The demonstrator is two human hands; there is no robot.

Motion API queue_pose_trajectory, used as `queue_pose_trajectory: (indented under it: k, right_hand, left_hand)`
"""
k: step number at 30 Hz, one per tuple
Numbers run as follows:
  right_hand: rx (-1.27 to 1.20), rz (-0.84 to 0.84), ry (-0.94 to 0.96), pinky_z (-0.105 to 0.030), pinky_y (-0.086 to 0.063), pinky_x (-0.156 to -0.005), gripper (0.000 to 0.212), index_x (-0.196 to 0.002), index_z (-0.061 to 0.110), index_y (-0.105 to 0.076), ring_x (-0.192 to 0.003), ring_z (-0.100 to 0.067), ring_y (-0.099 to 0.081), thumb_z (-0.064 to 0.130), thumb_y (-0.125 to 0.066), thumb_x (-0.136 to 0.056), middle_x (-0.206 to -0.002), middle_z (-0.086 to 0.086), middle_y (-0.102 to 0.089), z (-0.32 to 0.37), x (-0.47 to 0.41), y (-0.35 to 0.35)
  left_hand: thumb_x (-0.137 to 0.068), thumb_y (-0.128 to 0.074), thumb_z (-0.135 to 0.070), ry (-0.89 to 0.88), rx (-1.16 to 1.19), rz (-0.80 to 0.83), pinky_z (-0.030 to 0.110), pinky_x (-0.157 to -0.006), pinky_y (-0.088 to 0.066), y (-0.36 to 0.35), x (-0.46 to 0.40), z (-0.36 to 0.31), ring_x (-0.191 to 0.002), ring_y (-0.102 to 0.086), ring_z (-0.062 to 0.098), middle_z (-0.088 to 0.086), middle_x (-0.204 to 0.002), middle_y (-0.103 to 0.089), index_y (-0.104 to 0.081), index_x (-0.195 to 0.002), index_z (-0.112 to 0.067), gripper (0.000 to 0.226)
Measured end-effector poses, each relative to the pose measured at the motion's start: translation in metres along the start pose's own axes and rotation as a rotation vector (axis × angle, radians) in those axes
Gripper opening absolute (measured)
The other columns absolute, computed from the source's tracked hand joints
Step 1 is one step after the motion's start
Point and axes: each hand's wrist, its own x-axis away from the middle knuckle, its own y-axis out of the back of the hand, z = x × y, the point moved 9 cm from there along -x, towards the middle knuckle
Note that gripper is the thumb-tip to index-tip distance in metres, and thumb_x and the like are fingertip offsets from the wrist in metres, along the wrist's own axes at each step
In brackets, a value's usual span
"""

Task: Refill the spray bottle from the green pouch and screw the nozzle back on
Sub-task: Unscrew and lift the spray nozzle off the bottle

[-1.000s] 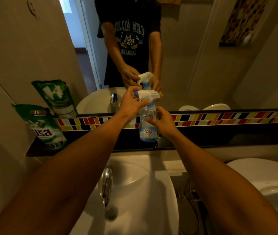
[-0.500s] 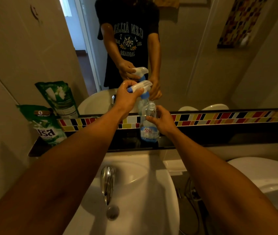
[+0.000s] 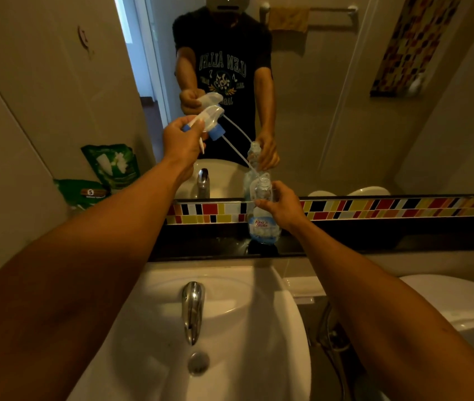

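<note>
Dark glossy ledge (image 3: 374, 238) runs below mirror, above my sink. Spray bottle (image 3: 263, 224) stands upright on it near middle, neck open. Green pouch (image 3: 82, 193) sits at far left end, leaning on wall. I see ledge bare rightward.

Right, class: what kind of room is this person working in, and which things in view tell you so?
Most likely a home bathroom. A white sink with a tap sits below a wall mirror, and a toilet stands beside it.
</note>
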Motion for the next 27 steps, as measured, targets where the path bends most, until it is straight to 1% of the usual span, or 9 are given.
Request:
queue_pose_trajectory:
  k: [3,7,9,11,13,17,20,24,27]
  right_hand:
    - [0.006,-0.017,-0.008,-0.016,-0.050,-0.074,0.036,-0.117,0.027,-0.057,-0.089,0.005,-0.064,0.012,-0.077,-0.092,-0.101,0.018,-0.066,0.002,0.001,0.003]
    - [0.027,-0.031,-0.011,-0.029,-0.053,-0.087,0.040,-0.127,0.019,-0.058,-0.096,-0.004,-0.064,0.011,-0.076,-0.092,-0.109,0.010,-0.067,0.003,0.004,0.006]
    - [0.037,-0.042,-0.011,-0.031,-0.052,-0.089,0.041,-0.129,0.016,-0.058,-0.096,-0.004,-0.064,0.012,-0.076,-0.092,-0.110,0.008,-0.067,0.005,0.005,0.008]
    - [0.035,-0.055,-0.017,-0.034,-0.053,-0.091,0.040,-0.129,0.015,-0.058,-0.100,-0.010,-0.065,0.013,-0.075,-0.093,-0.114,0.005,-0.068,0.006,0.006,0.009]
    - [0.028,-0.066,-0.024,-0.038,-0.054,-0.094,0.040,-0.128,0.014,-0.058,-0.108,-0.017,-0.066,0.014,-0.075,-0.093,-0.119,0.000,-0.069,0.007,0.008,0.011]
    - [-0.014,-0.075,-0.026,-0.040,-0.056,-0.095,0.039,-0.128,0.015,-0.058,-0.112,-0.020,-0.066,0.012,-0.074,-0.093,-0.119,0.000,-0.068,0.009,0.011,0.010]
    - [-0.040,-0.091,-0.030,-0.041,-0.057,-0.096,0.042,-0.131,0.013,-0.057,-0.114,-0.021,-0.066,0.012,-0.074,-0.093,-0.122,-0.002,-0.067,0.011,0.013,0.010]
    - [-0.068,-0.120,-0.012,-0.046,-0.057,-0.100,0.042,-0.131,0.009,-0.058,-0.117,-0.026,-0.066,0.011,-0.075,-0.093,-0.127,-0.010,-0.069,0.015,0.014,0.011]
    - [-0.078,-0.131,-0.018,-0.049,-0.056,-0.101,0.040,-0.129,0.009,-0.058,-0.117,-0.028,-0.067,0.011,-0.075,-0.093,-0.127,-0.011,-0.069,0.015,0.015,0.012]
  left_hand:
    - [-0.092,-0.066,-0.018,0.013,0.035,-0.063,0.037,-0.080,-0.058,0.018,-0.005,-0.002,-0.090,-0.070,0.022,0.011,-0.102,-0.068,-0.064,-0.113,-0.010,0.022]
    - [-0.093,-0.065,-0.016,0.043,0.093,-0.125,0.030,-0.074,-0.059,0.040,-0.006,0.000,-0.087,-0.072,0.017,0.007,-0.101,-0.069,-0.063,-0.122,-0.005,0.032]
    - [-0.094,-0.064,-0.013,0.060,0.138,-0.150,0.032,-0.078,-0.058,0.049,-0.004,0.003,-0.082,-0.069,0.014,0.006,-0.097,-0.067,-0.062,-0.123,-0.003,0.031]
    - [-0.095,-0.061,-0.011,0.076,0.165,-0.167,0.036,-0.081,-0.056,0.057,0.000,0.007,-0.084,-0.067,0.018,0.007,-0.093,-0.066,-0.062,-0.118,-0.003,0.024]
    - [-0.097,-0.059,-0.011,0.086,0.155,-0.173,0.036,-0.075,-0.052,0.064,0.005,0.009,-0.085,-0.065,0.022,0.009,-0.091,-0.066,-0.064,-0.113,-0.007,0.018]
    - [-0.098,-0.056,-0.013,0.141,0.143,-0.202,0.026,-0.063,-0.052,0.078,0.015,0.021,-0.076,-0.065,0.014,0.007,-0.091,-0.068,-0.066,-0.105,-0.012,0.012]
    - [-0.098,-0.054,-0.015,0.210,0.120,-0.211,0.025,-0.058,-0.047,0.086,0.019,0.035,-0.066,-0.060,0.012,0.008,-0.087,-0.065,-0.066,-0.094,-0.014,0.012]
    - [-0.096,-0.055,-0.015,0.276,0.035,-0.242,0.023,-0.042,-0.035,0.097,0.021,0.055,-0.051,-0.047,0.011,0.006,-0.073,-0.057,-0.067,-0.107,-0.001,0.021]
    - [-0.097,-0.056,-0.018,0.356,0.022,-0.253,0.022,-0.041,-0.035,0.102,0.028,0.074,-0.045,-0.045,0.010,0.005,-0.066,-0.053,-0.063,-0.084,-0.007,0.018]
